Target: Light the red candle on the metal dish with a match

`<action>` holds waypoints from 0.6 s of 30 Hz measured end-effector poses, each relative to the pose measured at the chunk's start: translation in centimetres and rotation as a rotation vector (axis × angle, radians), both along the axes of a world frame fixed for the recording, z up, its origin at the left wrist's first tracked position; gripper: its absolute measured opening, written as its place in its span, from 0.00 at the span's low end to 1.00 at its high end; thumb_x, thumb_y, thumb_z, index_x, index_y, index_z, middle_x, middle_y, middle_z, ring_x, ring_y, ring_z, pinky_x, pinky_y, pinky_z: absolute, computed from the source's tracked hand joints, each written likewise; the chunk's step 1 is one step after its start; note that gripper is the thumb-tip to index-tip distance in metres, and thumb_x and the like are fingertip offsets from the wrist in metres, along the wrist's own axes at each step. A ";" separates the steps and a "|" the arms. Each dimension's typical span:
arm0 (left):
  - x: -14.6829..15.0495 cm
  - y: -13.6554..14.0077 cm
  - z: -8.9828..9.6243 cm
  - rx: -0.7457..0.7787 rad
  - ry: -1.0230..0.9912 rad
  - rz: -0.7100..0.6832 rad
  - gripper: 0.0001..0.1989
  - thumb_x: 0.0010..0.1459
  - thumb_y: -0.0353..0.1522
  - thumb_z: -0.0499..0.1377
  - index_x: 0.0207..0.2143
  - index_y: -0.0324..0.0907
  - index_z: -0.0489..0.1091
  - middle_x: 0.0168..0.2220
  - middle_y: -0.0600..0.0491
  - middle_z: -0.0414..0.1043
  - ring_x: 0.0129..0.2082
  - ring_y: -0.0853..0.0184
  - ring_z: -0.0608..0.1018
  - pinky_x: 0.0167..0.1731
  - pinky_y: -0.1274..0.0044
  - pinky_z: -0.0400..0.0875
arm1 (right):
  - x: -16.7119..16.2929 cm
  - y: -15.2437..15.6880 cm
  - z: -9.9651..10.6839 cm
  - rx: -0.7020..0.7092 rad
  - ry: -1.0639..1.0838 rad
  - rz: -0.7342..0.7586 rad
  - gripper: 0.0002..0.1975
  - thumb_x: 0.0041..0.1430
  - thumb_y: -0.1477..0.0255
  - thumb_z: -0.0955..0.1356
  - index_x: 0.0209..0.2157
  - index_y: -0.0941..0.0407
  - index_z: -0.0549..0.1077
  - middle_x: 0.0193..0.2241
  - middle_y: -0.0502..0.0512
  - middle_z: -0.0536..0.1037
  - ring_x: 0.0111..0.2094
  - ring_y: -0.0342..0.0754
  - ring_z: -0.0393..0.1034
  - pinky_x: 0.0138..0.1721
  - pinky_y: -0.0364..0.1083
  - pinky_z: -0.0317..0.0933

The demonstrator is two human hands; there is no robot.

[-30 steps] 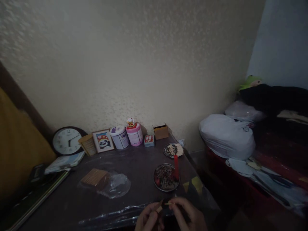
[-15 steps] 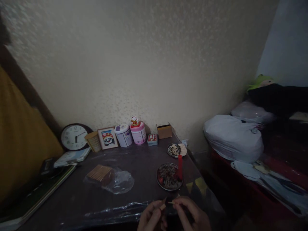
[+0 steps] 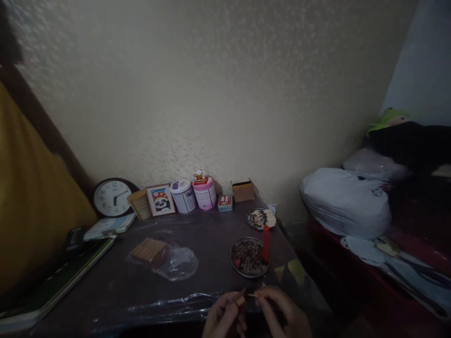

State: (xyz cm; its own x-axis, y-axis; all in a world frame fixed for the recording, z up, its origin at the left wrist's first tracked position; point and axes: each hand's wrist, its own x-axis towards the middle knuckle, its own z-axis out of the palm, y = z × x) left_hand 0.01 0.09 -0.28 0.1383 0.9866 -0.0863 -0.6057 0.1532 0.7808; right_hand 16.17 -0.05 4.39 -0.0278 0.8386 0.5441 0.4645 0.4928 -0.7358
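At the bottom edge, my left hand (image 3: 225, 317) pinches a small matchbox (image 3: 241, 298) between its fingertips. My right hand (image 3: 282, 314) holds a thin matchstick (image 3: 251, 295), its tip against the box. Both hands hover over the front edge of a dark table (image 3: 105, 291) covered in clear plastic. Just beyond them stands a red candle (image 3: 266, 243) on a round metal dish (image 3: 246, 258) strewn with dark bits. A second dish (image 3: 255, 218) of matchsticks lies farther back.
A stack of sticks in a plastic bag (image 3: 165, 257) lies mid-table. Along the wall stand a clock (image 3: 112, 198), a panda picture (image 3: 160, 199), two tubs (image 3: 193, 195) and a cardboard box (image 3: 242, 191). White bags (image 3: 345, 202) fill the right.
The view has shifted slightly, so the table's things sit a little more to the right. Both hands stay together at the table's front edge, still holding the box and the matchstick.
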 end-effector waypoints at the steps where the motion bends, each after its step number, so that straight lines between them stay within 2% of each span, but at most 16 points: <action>1: 0.0 0.0 -0.2 0.000 -0.003 -0.004 0.21 0.44 0.45 0.68 0.35 0.39 0.78 0.18 0.52 0.73 0.17 0.71 0.71 0.19 0.79 0.62 | 0.0 0.0 0.0 0.002 0.000 -0.004 0.08 0.60 0.65 0.65 0.33 0.52 0.76 0.30 0.51 0.82 0.32 0.45 0.78 0.35 0.35 0.70; 6: -0.1 0.1 -0.6 0.023 0.016 -0.023 0.20 0.46 0.45 0.67 0.36 0.40 0.78 0.19 0.52 0.73 0.16 0.72 0.71 0.19 0.80 0.62 | 0.0 0.0 0.1 0.030 -0.007 0.011 0.08 0.60 0.65 0.66 0.32 0.52 0.76 0.30 0.51 0.82 0.32 0.45 0.78 0.35 0.35 0.70; 18: -0.1 -0.1 0.1 0.003 0.006 0.004 0.19 0.45 0.43 0.68 0.36 0.41 0.78 0.20 0.52 0.74 0.18 0.71 0.72 0.18 0.80 0.63 | -0.1 -0.3 0.3 0.056 0.003 -0.058 0.09 0.61 0.64 0.65 0.33 0.52 0.76 0.31 0.53 0.82 0.34 0.46 0.78 0.36 0.37 0.70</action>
State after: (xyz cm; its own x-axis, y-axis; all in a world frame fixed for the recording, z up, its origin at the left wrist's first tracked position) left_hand -0.10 0.03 -0.18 0.1338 0.9874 -0.0844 -0.6020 0.1487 0.7845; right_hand 16.08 -0.37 4.72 0.0216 0.8067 0.5905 0.4910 0.5060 -0.7092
